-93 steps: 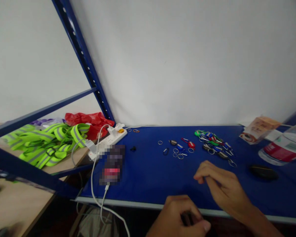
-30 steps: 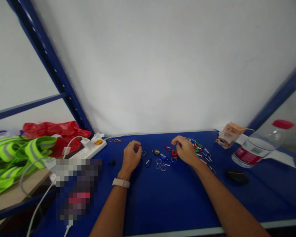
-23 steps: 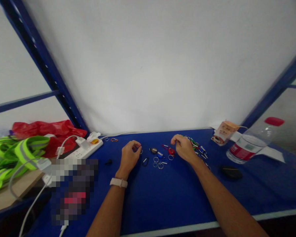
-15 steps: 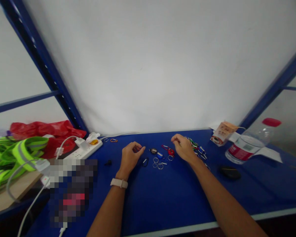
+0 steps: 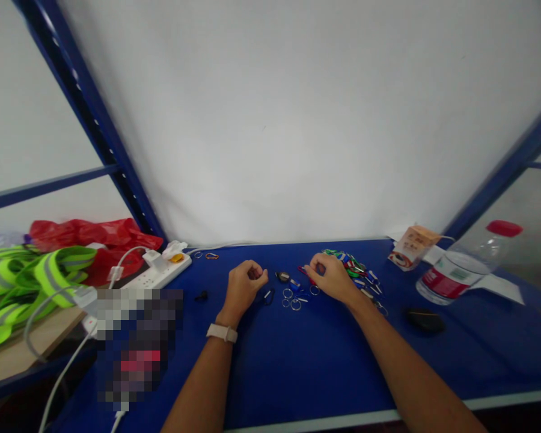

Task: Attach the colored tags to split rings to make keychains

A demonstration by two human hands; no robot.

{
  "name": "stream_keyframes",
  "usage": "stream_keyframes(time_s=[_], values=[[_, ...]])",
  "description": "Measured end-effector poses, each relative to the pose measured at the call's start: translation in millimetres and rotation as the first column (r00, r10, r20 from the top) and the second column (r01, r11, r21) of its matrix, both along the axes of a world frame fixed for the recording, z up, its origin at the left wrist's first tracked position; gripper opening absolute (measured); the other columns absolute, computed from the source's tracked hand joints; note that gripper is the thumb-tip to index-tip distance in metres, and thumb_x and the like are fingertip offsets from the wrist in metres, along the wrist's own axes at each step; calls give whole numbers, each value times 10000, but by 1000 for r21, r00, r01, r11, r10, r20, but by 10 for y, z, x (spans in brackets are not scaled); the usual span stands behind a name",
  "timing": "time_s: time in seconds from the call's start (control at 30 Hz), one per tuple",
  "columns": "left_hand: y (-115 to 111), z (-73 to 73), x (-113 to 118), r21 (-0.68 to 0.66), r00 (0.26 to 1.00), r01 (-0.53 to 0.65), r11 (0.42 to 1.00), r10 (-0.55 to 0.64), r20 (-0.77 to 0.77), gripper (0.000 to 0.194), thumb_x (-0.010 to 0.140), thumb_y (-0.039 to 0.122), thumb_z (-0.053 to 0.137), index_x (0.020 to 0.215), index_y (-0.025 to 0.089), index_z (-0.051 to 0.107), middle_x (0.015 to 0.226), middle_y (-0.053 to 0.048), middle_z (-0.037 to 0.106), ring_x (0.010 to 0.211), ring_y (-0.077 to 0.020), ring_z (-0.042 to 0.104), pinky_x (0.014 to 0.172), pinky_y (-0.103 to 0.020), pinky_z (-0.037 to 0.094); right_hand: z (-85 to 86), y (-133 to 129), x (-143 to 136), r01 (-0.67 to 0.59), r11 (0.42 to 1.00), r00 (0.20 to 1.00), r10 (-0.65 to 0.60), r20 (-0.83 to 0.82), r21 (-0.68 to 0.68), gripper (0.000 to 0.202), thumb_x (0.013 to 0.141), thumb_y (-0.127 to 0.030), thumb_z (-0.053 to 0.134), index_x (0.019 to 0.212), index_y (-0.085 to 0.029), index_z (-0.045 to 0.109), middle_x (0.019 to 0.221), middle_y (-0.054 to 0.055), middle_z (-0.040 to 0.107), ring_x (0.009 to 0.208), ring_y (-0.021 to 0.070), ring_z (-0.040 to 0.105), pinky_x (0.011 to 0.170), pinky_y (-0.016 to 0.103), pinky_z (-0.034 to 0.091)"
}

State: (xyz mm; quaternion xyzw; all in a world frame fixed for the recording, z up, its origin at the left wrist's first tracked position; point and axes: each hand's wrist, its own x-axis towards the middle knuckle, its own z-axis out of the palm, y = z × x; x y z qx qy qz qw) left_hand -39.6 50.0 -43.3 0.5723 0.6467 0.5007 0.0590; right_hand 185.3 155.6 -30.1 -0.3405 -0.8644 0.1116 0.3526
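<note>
No txt legible: print on bottle label (image 5: pixel 443 282) & carton (image 5: pixel 409 249) too blurred

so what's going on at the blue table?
Someone is working bare-handed over small keychain parts on the blue table. The right hand has its fingers at a red clip, with a pile of coloured clips just beside it; whether it grips the clip is unclear. The left hand is curled near a dark carabiner, its contents hidden. Loose metal rings lie between the hands.
</note>
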Motion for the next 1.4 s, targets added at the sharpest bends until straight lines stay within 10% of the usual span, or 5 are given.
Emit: stream_keyframes(time_s=[0.5, 0.7, 0.93, 1.4], values=[[7, -2, -67, -10, 971, -237, 972, 237, 24, 282, 809, 312, 568, 580, 183, 466, 529, 51, 458, 515, -94, 417, 559, -225, 329, 59, -237, -102, -205, 976, 969, 214, 127, -79, 168, 905, -249, 528, 775, -178, 605, 717, -6, 604, 654, 124, 502, 734, 287, 332], [-18, 7, -26, -35, 994, -107, 994, 107, 3, 262, 813, 318, 570, 606, 181, 486, 561, 42, 484, 536, -96, 436, 565, -220, 338, 112, -150, 26, -182, 938, 952, 243, 185, -295, 432, 903, -405, 521, 545, -164, 517, 487, -39, 447, 473, 87, 385, 520, 237, 263], [-38, 39, 71, -8, 990, 86, 996, -86, -115, 133, 804, 247, 599, 694, 180, 566, 671, 9, 555, 620, -117, 498, 615, -233, 382, 201, -230, 93, -263, 855, 885, 399, 242, -448, 112, 720, -293, 722, 734, -184, 701, 518, -55, 504, 459, 77, 418, 468, 203, 254], [-99, 152, 204, -51, 971, 239, 970, -238, 38, 100, 818, 244, 617, 822, 177, 691, 757, -20, 667, 666, -125, 567, 643, -241, 432, 189, -306, -21, -307, 811, 937, 350, -7, -499, 231, 922, -387, 506, 899, -170, 581, 654, -41, 483, 584, 101, 417, 546, 216, 319]])
